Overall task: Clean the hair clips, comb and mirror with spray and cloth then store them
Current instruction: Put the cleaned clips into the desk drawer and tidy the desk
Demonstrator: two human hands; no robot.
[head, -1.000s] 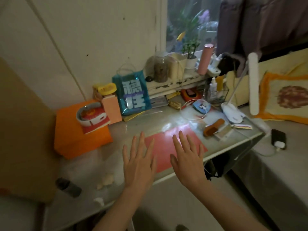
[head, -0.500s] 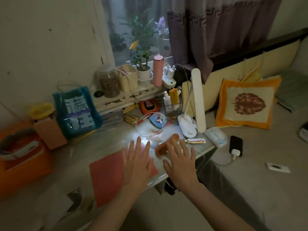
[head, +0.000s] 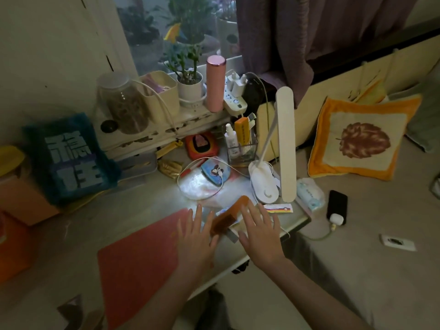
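An orange-brown comb point(head: 229, 216) lies on the desk near its right end, on top of a flat pale object whose grey edge point(head: 232, 235) shows; whether that is the mirror I cannot tell. My left hand point(head: 198, 239) hovers flat with straight spread fingers just left of the comb. My right hand point(head: 260, 234) hovers the same way just right of it. Neither hand holds anything. A white spray bottle point(head: 230, 136) stands in a clear box point(head: 241, 151) behind. A red mat point(head: 140, 260) covers the desk under my left forearm.
A white desk lamp point(head: 273, 148) stands right of the comb, lit over a white cable loop point(head: 202, 179) and a blue case point(head: 215, 173). A pink flask point(head: 215, 83), power strip point(head: 234, 98) and jar point(head: 121, 101) line the sill. A phone point(head: 337, 206) lies on the bed.
The view has swung right and closer. Both hands have moved from over the red mat to either side of the comb, still flat with fingers spread.
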